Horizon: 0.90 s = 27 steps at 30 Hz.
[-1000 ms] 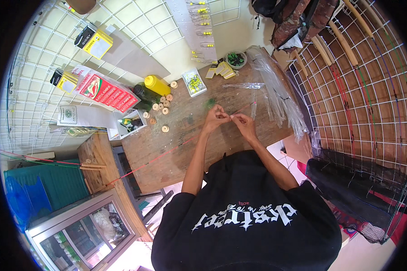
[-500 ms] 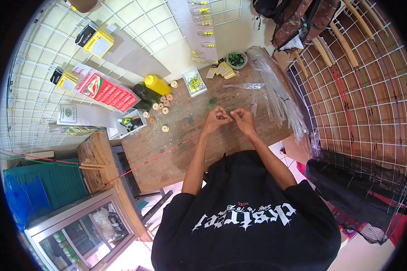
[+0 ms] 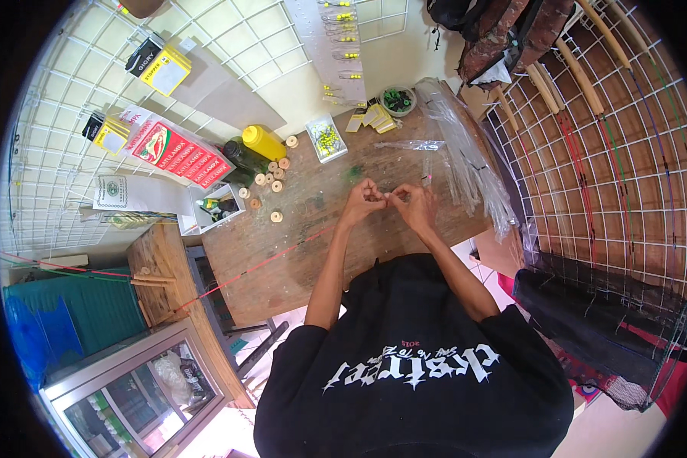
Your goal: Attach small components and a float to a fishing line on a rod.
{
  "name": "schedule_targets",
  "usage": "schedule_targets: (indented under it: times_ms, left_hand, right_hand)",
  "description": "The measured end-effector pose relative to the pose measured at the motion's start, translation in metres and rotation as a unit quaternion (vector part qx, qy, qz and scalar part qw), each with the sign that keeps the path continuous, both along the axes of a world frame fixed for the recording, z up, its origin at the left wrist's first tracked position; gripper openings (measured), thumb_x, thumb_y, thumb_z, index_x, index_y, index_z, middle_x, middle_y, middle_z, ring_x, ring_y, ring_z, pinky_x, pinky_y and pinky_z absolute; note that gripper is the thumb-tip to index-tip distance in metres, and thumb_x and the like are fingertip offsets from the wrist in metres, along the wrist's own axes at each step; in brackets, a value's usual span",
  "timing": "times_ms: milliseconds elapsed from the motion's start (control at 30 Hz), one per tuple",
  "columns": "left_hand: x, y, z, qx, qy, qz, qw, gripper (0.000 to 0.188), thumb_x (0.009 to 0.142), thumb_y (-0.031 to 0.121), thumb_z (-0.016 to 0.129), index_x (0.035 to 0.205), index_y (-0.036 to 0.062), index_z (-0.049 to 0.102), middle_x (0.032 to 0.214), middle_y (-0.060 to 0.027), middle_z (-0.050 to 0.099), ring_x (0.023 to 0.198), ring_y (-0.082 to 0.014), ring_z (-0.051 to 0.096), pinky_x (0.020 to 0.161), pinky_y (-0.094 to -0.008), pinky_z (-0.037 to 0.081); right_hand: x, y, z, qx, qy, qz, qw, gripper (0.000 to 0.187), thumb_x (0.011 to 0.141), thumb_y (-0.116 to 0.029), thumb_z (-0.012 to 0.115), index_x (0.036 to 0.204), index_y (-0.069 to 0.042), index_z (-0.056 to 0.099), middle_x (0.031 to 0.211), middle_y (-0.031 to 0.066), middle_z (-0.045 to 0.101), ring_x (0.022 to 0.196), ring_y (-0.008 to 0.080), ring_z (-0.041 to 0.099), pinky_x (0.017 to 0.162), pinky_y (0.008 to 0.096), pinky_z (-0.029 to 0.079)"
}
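Note:
A thin red fishing rod [image 3: 263, 263] slants up across the table from the lower left, passes behind my left wrist and lines up with my fingertips. My left hand [image 3: 364, 202] is closed in a pinch on it. Close beside, nearly touching, my right hand [image 3: 411, 205] pinches near the rod's thin end. Any small part between the fingertips is too tiny to make out. A little green patch [image 3: 355, 172] shows on the tabletop just beyond my left hand.
Wooden rings [image 3: 275, 217], a yellow bottle [image 3: 263, 143] and a dark jar [image 3: 244, 160] stand left on the wooden table [image 3: 282, 286]. Farther back are a white tray of yellow-green pieces [image 3: 327, 140] and a round tub [image 3: 398, 100]. Clear plastic sleeves [image 3: 466, 153] lie right.
Both hands stay together at the same spot; the fingers have shifted slightly, the right ones a little up and left. The view has moved a touch.

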<state>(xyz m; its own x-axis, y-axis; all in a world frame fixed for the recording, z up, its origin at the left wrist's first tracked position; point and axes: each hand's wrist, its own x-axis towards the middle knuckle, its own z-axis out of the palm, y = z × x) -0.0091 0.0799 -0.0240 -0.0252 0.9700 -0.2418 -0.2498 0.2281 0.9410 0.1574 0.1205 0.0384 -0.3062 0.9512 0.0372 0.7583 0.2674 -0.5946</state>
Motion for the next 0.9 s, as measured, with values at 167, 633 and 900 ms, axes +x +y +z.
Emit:
schedule_targets:
  times_ms: [167, 633, 900]
  left_hand:
    - [0.000, 0.000, -0.007, 0.009, 0.008, -0.002, 1.000, 0.035, 0.070, -0.005, 0.073, 0.083, 0.0091, 0.043, 0.080, -0.0047, 0.063, 0.075, -0.0119, 0.063, 0.067, -0.0245, 0.051]
    - [-0.001, -0.002, 0.004, 0.016, -0.004, -0.035, 0.999, 0.033, 0.074, -0.006, 0.069, 0.084, 0.0097, 0.043, 0.081, -0.0055, 0.065, 0.081, -0.0134, 0.064, 0.071, -0.0262, 0.049]
    - [0.001, -0.001, 0.004, 0.026, -0.020, -0.020, 0.999, 0.034, 0.072, -0.004, 0.070, 0.080, 0.0105, 0.041, 0.077, -0.0057, 0.065, 0.077, -0.0116, 0.064, 0.069, -0.0246, 0.049]
  right_hand:
    - [-0.004, 0.008, -0.004, -0.125, 0.029, 0.029, 0.991, 0.018, 0.077, -0.032, 0.071, 0.078, -0.014, 0.072, 0.079, 0.0076, 0.069, 0.083, 0.0259, 0.064, 0.081, 0.0398, 0.046]
    - [-0.009, 0.035, -0.007, -0.011, 0.076, 0.033, 0.996, 0.019, 0.088, -0.024, 0.060, 0.092, -0.005, 0.063, 0.082, 0.0148, 0.064, 0.083, 0.0321, 0.060, 0.077, 0.0407, 0.044]
    - [0.017, 0.090, 0.000, -0.096, 0.280, -0.034, 0.954, 0.023, 0.097, -0.023, 0.051, 0.094, -0.001, 0.058, 0.079, 0.0068, 0.066, 0.072, 0.0143, 0.055, 0.072, 0.0293, 0.045]
